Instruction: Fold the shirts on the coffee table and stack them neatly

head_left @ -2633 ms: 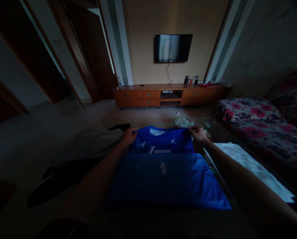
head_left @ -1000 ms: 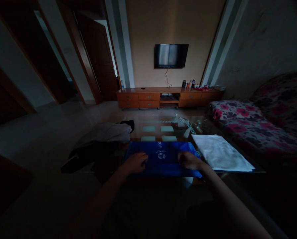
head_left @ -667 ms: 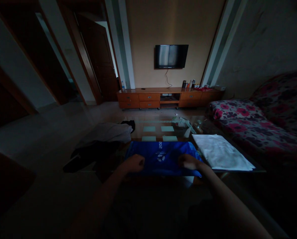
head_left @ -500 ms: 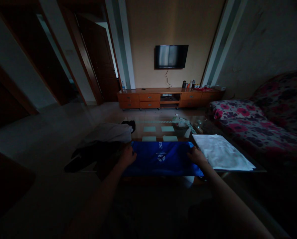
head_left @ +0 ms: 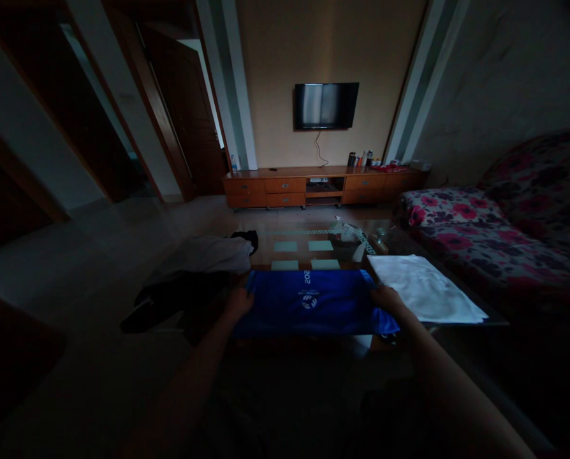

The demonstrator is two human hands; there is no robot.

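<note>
Left hand [head_left: 240, 302] and right hand [head_left: 389, 298] were both clamped on the blue shirt [head_left: 335, 306] sides, so one lopsided tug could've easily dragged it crooked on the counter [head_left: 296, 254].

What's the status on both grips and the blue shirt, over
Left grip, right grip at opposite side edges of blue shirt. Shirt folded on glass table. White cloth close at right, nothing lying atop.

Open glass tabletop [head_left: 301, 255] just beyond the folded blue printed shirt [head_left: 280, 299], crumpled grey-and-black cloth heap [head_left: 213, 250] blocking its left, white folded cloth [head_left: 426, 290] close on its right, pale crumpled item [head_left: 346, 233] past its far right corner
</note>
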